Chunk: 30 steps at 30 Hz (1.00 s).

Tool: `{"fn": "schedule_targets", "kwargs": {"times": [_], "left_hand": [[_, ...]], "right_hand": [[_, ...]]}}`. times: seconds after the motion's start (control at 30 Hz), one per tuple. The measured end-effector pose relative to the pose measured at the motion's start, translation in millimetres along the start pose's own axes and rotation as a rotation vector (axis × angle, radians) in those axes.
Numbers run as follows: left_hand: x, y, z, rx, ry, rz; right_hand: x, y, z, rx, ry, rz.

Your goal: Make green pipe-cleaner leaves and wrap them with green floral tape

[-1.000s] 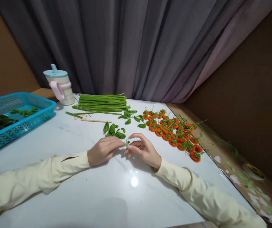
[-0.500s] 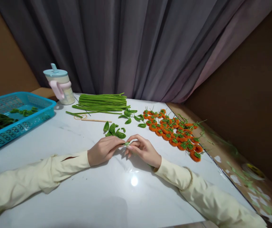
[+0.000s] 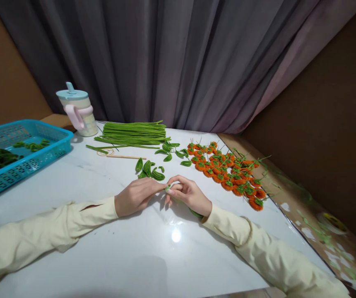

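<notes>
Pipe-cleaner piece (image 3: pixel 167 188), green, pinched between left hand (image 3: pixel 136 195) and right hand (image 3: pixel 188 193).

One basket (image 3: pixel 57 142), one cup (image 3: pixel 79 111), one stick (image 3: pixel 125 157), one stem bundle (image 3: pixel 134 133), one left hand (image 3: pixel 134 197), one right hand (image 3: pixel 191 195).

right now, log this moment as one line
left hand: pinching green stem tip | right hand: holding same stem | nearby: green leaves, orange flowers | surface: white table

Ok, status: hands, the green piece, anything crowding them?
Left hand and right hand both pinching the small green pipe-cleaner piece, low over the white table. Folded green leaves just beyond, apart. Orange flowers off right, clear.
</notes>
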<state>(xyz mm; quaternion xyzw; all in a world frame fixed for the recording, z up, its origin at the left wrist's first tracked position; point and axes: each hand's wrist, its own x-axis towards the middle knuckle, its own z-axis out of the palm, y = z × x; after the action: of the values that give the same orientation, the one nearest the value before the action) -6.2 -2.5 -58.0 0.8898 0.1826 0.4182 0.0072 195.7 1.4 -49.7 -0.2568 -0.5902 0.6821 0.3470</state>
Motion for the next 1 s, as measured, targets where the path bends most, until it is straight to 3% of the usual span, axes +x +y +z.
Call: {"fn": "schedule_targets", "kwargs": {"times": [0.1, 0.5, 1.0], "left_hand": [[0.1, -1.0, -0.9, 0.028, 0.0, 0.049], [0.6, -0.2, 0.0, 0.072, 0.022, 0.028], [-0.7, -0.7, 1.1, 0.268, 0.025, 0.184]], "right_hand": [[0.8, -0.5, 0.1, 0.006, -0.014, 0.005], [0.7, -2.7, -1.8, -0.021, -0.045, 0.038], [4.6, -1.1, -4.1, 0.008, -0.107, 0.074]]}}
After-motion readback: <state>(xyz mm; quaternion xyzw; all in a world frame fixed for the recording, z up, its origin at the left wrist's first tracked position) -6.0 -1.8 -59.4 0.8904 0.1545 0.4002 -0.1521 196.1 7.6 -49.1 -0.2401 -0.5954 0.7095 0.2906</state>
